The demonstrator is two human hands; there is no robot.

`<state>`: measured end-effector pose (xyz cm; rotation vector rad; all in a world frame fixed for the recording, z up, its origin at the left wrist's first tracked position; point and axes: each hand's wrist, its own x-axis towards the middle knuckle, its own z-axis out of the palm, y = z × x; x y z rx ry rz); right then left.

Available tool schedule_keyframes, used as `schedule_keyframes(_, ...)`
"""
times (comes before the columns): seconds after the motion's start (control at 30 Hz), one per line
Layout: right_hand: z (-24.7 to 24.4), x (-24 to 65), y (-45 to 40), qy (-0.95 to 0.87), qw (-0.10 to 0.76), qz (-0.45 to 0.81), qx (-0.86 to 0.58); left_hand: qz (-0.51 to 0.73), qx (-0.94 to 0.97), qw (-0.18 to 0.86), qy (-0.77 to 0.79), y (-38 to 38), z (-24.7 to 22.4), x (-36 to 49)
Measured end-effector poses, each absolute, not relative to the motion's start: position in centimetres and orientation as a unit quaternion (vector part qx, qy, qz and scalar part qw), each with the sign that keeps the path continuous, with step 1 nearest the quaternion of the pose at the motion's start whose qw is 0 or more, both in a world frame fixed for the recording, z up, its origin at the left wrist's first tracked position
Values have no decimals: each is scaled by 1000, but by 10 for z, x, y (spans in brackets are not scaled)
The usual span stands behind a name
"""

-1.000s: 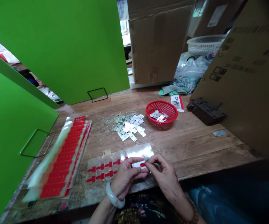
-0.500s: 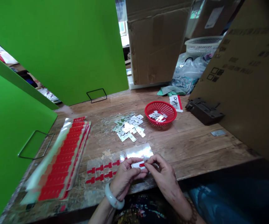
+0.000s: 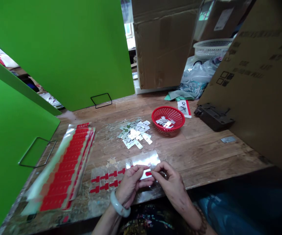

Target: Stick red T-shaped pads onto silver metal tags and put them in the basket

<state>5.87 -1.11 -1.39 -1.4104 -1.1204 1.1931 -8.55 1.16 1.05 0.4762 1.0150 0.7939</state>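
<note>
Both hands meet at the lower middle of the frame, just above the near edge of the counter [image 3: 192,151], over a clear sheet [image 3: 144,158] that carries rows of red tabs [image 3: 104,186]. The left hand [image 3: 133,180] has its grip closed, thumb against fingers, on the left end of a small pale plate [image 3: 144,175], which is held slightly tilted. The right hand [image 3: 172,180] brings thumb and forefinger together at the plate's right end, its grip closed to a narrow pinch on a red piece [image 3: 148,174] lying over the plate's face; whether those fingertips also hold the plate is hidden. The step in hand looks like fitting the red piece to the plate, and it seems partly done, since the red overlaps the pale surface. From here the move appears to call for a steady left grip, the red lined up with the plate's edges, and light, even pressure from the right fingertips; a skewed edge or a crease seems the chief risk. Similar plates lie in a loose pile [image 3: 134,134] at mid-frame, and more sit inside a red basket [image 3: 179,118] right of centre.
</note>
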Motion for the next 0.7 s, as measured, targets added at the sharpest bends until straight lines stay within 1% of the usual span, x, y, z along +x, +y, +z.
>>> schedule_keyframes(0.7,-20,58,-10,-468,456,474,-590,356,248,758,487,10,10,-85)
